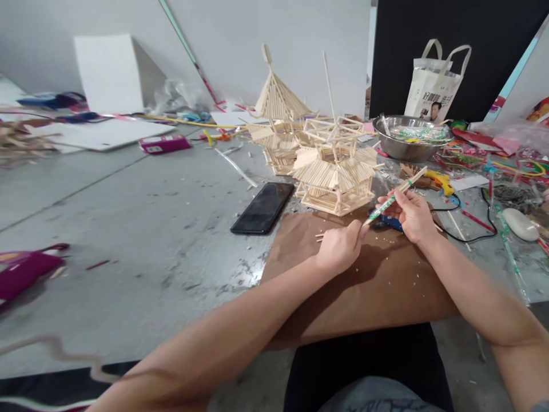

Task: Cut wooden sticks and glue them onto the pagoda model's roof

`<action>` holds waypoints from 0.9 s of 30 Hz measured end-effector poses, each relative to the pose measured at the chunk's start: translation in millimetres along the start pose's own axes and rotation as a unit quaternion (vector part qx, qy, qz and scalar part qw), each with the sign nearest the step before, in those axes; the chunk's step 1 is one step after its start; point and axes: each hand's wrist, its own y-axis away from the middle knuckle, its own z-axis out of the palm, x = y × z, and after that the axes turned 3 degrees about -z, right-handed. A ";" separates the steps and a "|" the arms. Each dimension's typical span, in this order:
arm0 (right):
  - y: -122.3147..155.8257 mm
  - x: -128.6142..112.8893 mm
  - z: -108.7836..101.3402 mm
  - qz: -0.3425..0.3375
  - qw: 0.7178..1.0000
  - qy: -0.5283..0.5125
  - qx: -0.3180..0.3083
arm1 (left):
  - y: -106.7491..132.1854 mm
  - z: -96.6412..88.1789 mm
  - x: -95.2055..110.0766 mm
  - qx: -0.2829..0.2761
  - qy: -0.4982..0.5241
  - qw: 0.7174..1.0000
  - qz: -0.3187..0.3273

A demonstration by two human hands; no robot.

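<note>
A pair of disposable chopsticks in a green-printed clear wrapper slants up to the right between my hands. My left hand is closed round the lower end. Higher up, my right hand pinches it, with the tips sticking out beyond the fingers. Under both hands lies a brown paper sheet dotted with small crumbs. Short stick ends show beside my left hand; I cannot tell whether they are held. Just beyond stands a tiered pavilion model made of thin wooden sticks.
Behind it is a second stick model with a pointed roof. A black phone lies left of the paper. To the right are a metal bowl of wrapped sticks, a yellow glue gun with its cord, and a white mouse-like object.
</note>
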 end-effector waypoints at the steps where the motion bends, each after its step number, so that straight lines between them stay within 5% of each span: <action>1: 1.3 2.0 1.6 0.007 1.000 0.001 -0.006 | -0.1 0.6 -0.2 -0.001 -0.006 1.000 0.000; 7: -8.7 -6.1 -13.4 -0.012 0.998 0.064 0.008 | -7.2 0.4 -3.5 -0.013 -0.020 1.000 -0.003; 15: -30.1 -35.4 -46.9 -0.072 0.984 -0.011 0.165 | -9.7 -3.4 -2.8 -0.010 -0.005 1.000 0.017; 27: -37.8 -34.5 -50.5 -0.081 0.952 -0.038 0.293 | -6.2 -3.8 6.4 -0.012 0.019 0.997 0.077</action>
